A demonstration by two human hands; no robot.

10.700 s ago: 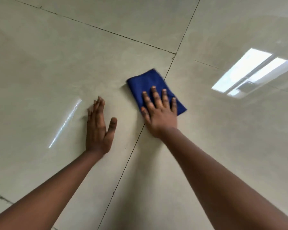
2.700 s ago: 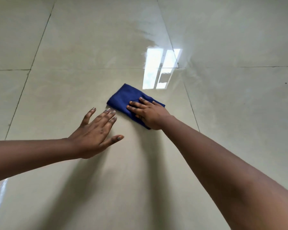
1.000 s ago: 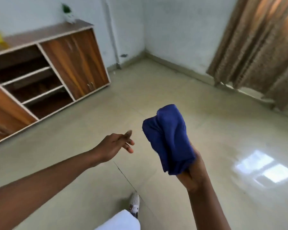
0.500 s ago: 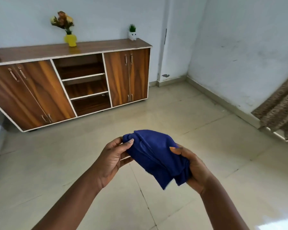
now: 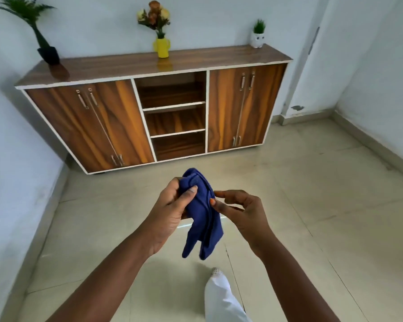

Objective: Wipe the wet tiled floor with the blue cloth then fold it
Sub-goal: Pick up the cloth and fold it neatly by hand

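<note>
The blue cloth (image 5: pixel 204 219) hangs bunched in the air in front of me, well above the beige tiled floor (image 5: pixel 300 205). My left hand (image 5: pixel 170 210) grips its upper part, thumb pressed on the front. My right hand (image 5: pixel 240 210) is just to the right, thumb and forefinger pinching the cloth's right edge. The lower ends of the cloth dangle free in two loose tails.
A wooden sideboard (image 5: pixel 154 108) with open middle shelves stands against the far wall, with a yellow vase of flowers (image 5: pixel 162 46), a dark potted plant (image 5: pixel 48 54) and a small white pot (image 5: pixel 257 38) on top. My white-trousered leg and shoe (image 5: pixel 221 296) are below the cloth.
I have risen from the floor with the cloth. Since half a second ago the cloth has gone from spread between both hands to hanging bunched from my left hand, my right hand pinching its edge.
</note>
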